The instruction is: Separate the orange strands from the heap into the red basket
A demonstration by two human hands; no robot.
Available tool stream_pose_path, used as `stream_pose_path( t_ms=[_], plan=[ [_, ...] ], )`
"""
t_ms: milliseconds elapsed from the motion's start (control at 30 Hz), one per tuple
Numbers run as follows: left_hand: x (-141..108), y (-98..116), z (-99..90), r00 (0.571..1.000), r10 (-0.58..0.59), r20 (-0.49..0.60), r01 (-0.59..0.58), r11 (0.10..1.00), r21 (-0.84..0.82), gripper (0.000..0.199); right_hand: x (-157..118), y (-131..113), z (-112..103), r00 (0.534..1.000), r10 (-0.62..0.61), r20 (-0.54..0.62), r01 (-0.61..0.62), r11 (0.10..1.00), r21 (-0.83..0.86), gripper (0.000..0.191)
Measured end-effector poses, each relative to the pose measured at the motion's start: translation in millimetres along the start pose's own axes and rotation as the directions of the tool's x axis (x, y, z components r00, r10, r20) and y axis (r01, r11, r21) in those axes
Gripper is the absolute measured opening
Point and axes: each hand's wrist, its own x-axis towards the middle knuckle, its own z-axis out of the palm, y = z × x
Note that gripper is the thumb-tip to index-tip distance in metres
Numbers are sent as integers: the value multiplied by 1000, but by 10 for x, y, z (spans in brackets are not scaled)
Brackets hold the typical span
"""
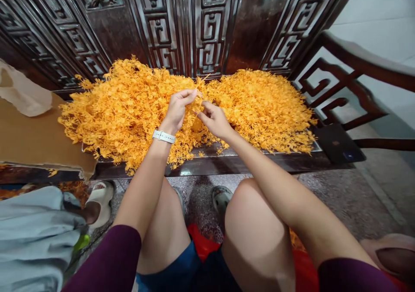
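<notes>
Two heaps of orange-yellow plastic sprigs, a left heap point(129, 106) and a right heap point(266, 110), lie side by side on a dark wooden bench point(194, 166). Over the gap between them, my left hand point(182, 106) is closed, thumb and index finger pinched together on a thin orange piece. Just to its right, my right hand point(214, 118) has its thumb and curled fingers pressed together near the same orange strands. What its fingertips hold is too small to make out. A pale watch sits on my left wrist.
A cardboard sheet point(39, 140) with a translucent plastic bag point(26, 91) is at the left. A dark flat device point(339, 144) lies at the bench's right end, by the carved armrest point(356, 75). Another person's skirt and sandalled foot show at lower left.
</notes>
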Motion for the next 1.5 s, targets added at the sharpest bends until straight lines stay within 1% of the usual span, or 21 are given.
stream_pose_path(
  t_ms=[33, 100, 167, 233, 333, 400, 533, 600, 700, 833, 967, 1067, 1167, 1233, 1267, 1333, 1367, 1400, 1433, 1467, 1500],
  plan=[
    [9, 7, -17, 1000, 9, 10, -9, 1000, -14, 22, 3, -13, 11, 1000, -4, 14, 4, 1000, -12, 3],
    [28, 19, -63, 999, 50, 7, -49, 998, -37, 22, 7, -50, 29, 999, 11, 52, -8, 998, -54, 10],
    [48, 31, -134, 995, 93, -41, -95, 994, -56, 21, 12, -90, 50, 995, 36, 97, -28, 996, -86, 17],
    [65, 45, -229, 987, 108, -122, -118, 990, -77, 20, 23, -127, 76, 988, 25, 153, -12, 996, -86, 27],
    [81, 64, -374, 968, 77, -240, -110, 986, -127, 19, 45, -174, 104, 974, -43, 222, 48, 999, -16, 32],
    [82, 83, -445, 955, 40, -294, -94, 981, -169, 17, 54, -200, 101, 969, -59, 242, 58, 998, 9, 34],
    [63, 157, -484, 928, -27, -371, -77, 962, -262, 27, 36, -229, 42, 973, 37, 229, -35, 999, -16, 38],
    [47, 203, -453, 925, -64, -375, -58, 950, -307, 33, 16, -230, 6, 977, 90, 195, -80, 995, -61, 38],
    [31, 255, -371, 941, -80, -329, -48, 930, -364, 41, -7, -215, -21, 974, 181, 138, -167, 981, -103, 35],
    [11, 272, -245, 961, -54, -271, -71, 899, -432, 48, 0, -207, 3, 943, 317, 103, -307, 946, -106, 28],
    [-7, 296, -206, 963, -42, -268, -72, 913, -402, 44, 12, -246, 25, 935, 347, 79, -326, 925, -197, 28],
    [40, 449, -325, 941, -21, -338, -101, 934, -341, 41, -41, -200, -7, 930, 363, 67, -319, 882, -347, 27],
    [169, 761, -520, 908, 70, -414, -206, 934, -292, 44, -131, -51, -96, 885, 457, 91, -353, 784, -511, 20],
    [281, 990, -622, 909, 86, -407, -227, 923, -311, 48, -161, 28, -176, 857, 506, 98, -373, 740, -560, 23],
    [340, 1090, -652, 918, 69, -390, -206, 925, -321, 48, -158, 37, -216, 852, 515, 91, -380, 729, -569, 31],
    [450, 1238, -665, 947, -10, -322, -97, 945, -313, 46, -116, -31, -274, 870, 491, 52, -386, 742, -548, 57],
    [497, 1282, -650, 958, -59, -282, -26, 957, -290, 46, -81, -105, -285, 896, 444, 11, -377, 774, -509, 70],
    [536, 1307, -622, 964, -106, -243, 42, 966, -253, 47, -40, -200, -279, 928, 369, -41, -346, 819, -458, 81],
    [562, 1311, -584, 967, -149, -208, 105, 973, -207, 48, 5, -306, -256, 958, 267, -103, -286, 869, -403, 87],
    [571, 1300, -536, 968, -176, -180, 149, 977, -155, 48, 52, -415, -215, 976, 145, -164, -195, 914, -354, 87],
    [562, 1275, -482, 968, -196, -157, 182, 978, -102, 48, 100, -515, -155, 979, 15, -205, -82, 943, -322, 82]
  ],
)
